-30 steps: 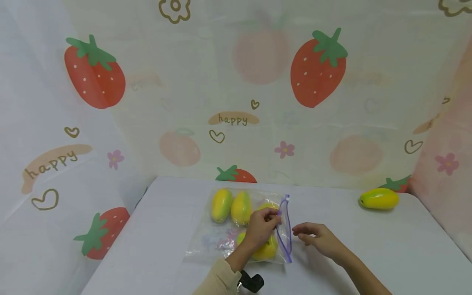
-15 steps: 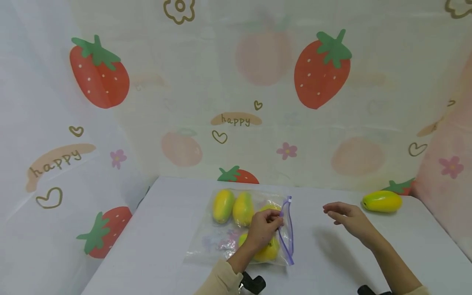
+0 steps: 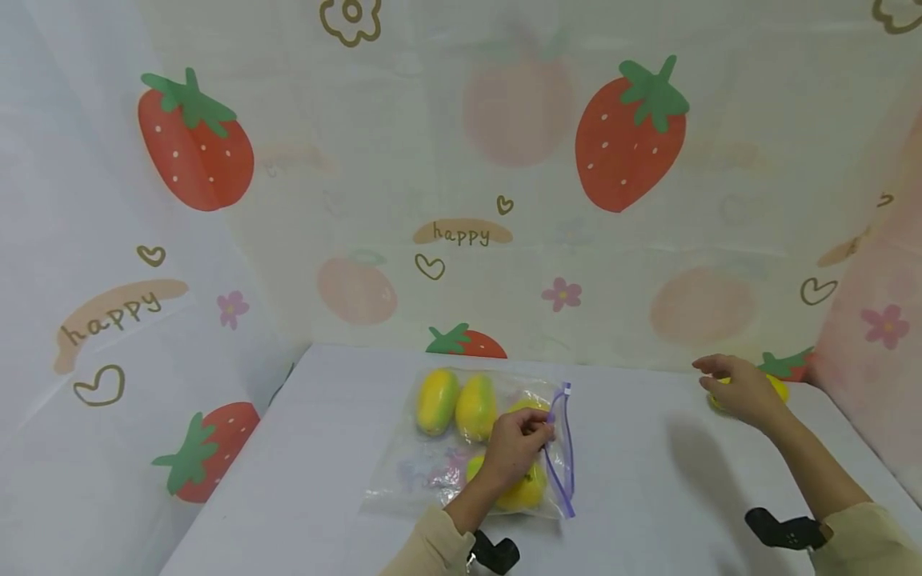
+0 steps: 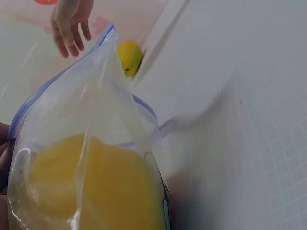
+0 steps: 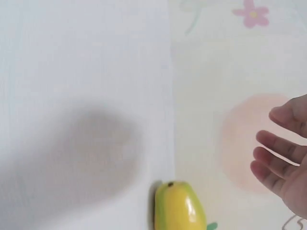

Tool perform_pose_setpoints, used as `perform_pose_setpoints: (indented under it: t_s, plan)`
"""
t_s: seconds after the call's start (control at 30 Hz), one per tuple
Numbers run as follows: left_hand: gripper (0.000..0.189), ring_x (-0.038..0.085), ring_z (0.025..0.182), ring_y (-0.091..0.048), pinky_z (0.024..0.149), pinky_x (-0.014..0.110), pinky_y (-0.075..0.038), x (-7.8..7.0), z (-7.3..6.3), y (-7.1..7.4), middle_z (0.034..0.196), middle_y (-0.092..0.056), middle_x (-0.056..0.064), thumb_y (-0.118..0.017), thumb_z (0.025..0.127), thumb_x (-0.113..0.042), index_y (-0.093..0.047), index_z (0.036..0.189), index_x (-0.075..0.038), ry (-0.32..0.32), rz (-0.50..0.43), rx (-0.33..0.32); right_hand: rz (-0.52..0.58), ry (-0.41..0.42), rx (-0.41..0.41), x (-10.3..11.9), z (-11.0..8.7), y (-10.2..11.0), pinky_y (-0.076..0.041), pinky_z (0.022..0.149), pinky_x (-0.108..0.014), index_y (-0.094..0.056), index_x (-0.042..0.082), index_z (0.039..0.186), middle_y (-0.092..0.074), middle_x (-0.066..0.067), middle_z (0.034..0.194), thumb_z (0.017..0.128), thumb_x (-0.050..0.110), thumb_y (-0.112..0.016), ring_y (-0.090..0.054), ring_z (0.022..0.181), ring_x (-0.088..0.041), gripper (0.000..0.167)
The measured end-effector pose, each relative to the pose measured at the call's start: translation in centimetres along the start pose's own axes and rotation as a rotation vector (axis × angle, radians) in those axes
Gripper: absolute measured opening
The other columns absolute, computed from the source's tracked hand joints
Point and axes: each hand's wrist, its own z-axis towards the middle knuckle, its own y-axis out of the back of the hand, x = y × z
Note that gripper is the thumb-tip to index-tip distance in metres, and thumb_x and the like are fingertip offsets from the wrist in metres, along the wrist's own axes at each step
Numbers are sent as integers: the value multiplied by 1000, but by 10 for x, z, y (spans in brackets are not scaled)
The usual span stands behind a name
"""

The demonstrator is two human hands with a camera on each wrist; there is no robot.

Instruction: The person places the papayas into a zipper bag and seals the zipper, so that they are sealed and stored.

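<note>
A clear zip bag (image 3: 403,472) with a purple zip edge lies on the table, its mouth facing right. Inside are several yellow-green papayas (image 3: 436,402), some partly covered by my left hand (image 3: 513,448). That hand pinches the bag near its mouth, which gapes in the left wrist view. At the far right, my right hand (image 3: 745,392) is held in the air with fingers spread and slightly bent, holding nothing. It partly hides a single papaya (image 3: 779,388) in the head view; in the right wrist view this papaya (image 5: 180,208) lies apart from the fingers.
The white table (image 3: 619,496) meets a fruit-printed backdrop (image 3: 619,256) just behind the lone papaya. Side curtains stand left and right. Black wrist camera mounts (image 3: 785,530) sit at both wrists, low over the table.
My right hand has left the bag's mouth and moved right and away from me, rising over the lone papaya. My left hand keeps its pinch on the bag.
</note>
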Motion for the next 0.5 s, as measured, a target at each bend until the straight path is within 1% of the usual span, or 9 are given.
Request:
perform_pose_setpoints:
  t_s: [0.13, 0.2, 0.37, 0.5]
  plan:
    - [21, 6, 71, -55, 66, 14, -48, 0, 0, 0, 82, -65, -2, -63, 94, -19, -70, 108, -6, -4, 1, 0, -64, -8, -16, -18, 7, 10, -44, 83, -64, -56, -13, 121, -55, -40, 119, 93, 7, -53, -51, 108, -56, 34]
    - [21, 6, 71, -55, 67, 14, -48, 0, 0, 0, 82, -65, -3, -63, 94, -20, -70, 109, -6, -3, 2, 0, -81, -26, -15, -26, 9, 13, -44, 83, -65, -54, -13, 123, -52, -41, 120, 94, 7, -52, -49, 108, -57, 36]
    - [22, 6, 71, -54, 67, 14, -48, -1, -1, 0, 82, -65, -2, -63, 94, -20, -70, 109, -5, -6, 3, 0, -153, -89, -51, -41, 9, 15, -43, 82, -64, -53, -12, 123, -46, -43, 120, 92, 13, -52, -49, 104, -57, 40]
    - [22, 6, 70, -54, 66, 14, -47, -1, -2, 0, 82, -65, -3, -63, 94, -20, -70, 109, -5, -9, 5, -2, -205, -137, -61, -51, 10, 14, -39, 87, -67, -51, -13, 123, -40, -46, 123, 91, 16, -54, -45, 106, -61, 43]
